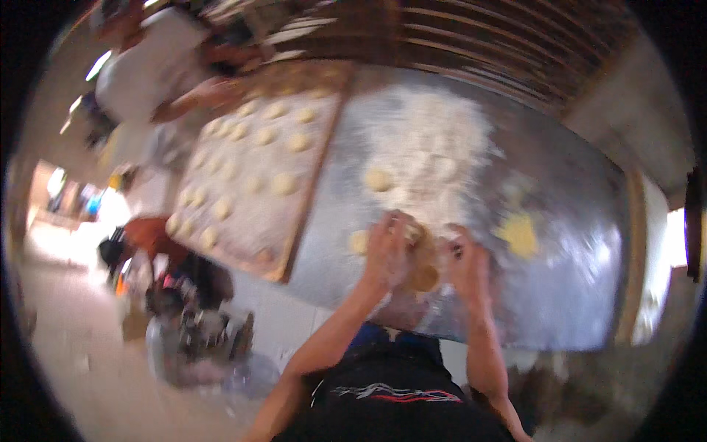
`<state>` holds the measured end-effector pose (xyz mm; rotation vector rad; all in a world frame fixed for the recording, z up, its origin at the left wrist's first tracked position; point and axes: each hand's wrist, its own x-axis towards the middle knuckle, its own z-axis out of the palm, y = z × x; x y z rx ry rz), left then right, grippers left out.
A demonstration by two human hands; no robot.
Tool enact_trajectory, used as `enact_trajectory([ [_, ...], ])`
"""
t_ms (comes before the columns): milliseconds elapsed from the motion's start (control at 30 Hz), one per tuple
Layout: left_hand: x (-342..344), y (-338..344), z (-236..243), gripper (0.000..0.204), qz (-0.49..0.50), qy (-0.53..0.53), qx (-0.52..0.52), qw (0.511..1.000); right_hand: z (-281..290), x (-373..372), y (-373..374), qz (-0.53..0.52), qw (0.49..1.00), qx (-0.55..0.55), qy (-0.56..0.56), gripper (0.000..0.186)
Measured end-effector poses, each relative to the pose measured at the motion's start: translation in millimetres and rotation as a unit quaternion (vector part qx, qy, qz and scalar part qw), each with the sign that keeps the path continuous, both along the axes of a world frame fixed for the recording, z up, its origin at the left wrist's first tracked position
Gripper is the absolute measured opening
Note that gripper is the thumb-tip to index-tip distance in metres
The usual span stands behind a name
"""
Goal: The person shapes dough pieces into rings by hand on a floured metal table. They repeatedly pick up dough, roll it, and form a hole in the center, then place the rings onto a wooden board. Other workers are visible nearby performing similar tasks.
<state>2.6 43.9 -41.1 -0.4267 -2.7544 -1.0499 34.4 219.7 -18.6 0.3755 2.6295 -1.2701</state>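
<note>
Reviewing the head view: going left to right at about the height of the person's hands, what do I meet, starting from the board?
Wooden board, dough piece, left hand, brownish round piece, right hand, yellow patch.

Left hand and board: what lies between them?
One dough piece, close beside the left hand; whether they touch is too blurred to tell. Then grey tabletop up to the board, in the head view.

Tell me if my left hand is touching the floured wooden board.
Apart. The head view shows a strip of grey tabletop between your left hand and the floured board.
</note>
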Motion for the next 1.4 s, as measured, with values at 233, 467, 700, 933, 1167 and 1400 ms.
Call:
enact_trajectory([
  [233, 87, -143, -10, 0.044, 0.230, 0.048, -0.184, 0.954, -52, -46, 21, 0.107, 0.954, 0.062, 0.272, 0.018],
  [467, 135, -317, -22, 0.039, 0.416, 0.040, -0.251, 0.873, -13, -67, -40, -0.435, 0.788, -0.421, 0.116, 0.036],
  [700, 87, -324, -31, 0.046, 0.302, 0.012, -0.265, 0.915, -35, -19, -226, 0.047, 0.953, -0.287, 0.083, 0.034],
  [933, 69, -147, -19, 0.057, -0.034, 0.044, -0.056, 0.997, -29, -10, -86, -0.176, 0.952, -0.172, 0.185, 0.025],
  [1167, 26, -47, 1, 0.035, -0.085, -0.011, 0.055, 0.995, -13, 62, 5, -0.234, 0.939, 0.092, 0.237, 0.021],
  [1400, 51, 15, -10, 0.026, -0.070, 0.002, -0.101, 0.992, -20, 90, 25, -0.214, 0.952, 0.027, 0.217, 0.023],
])
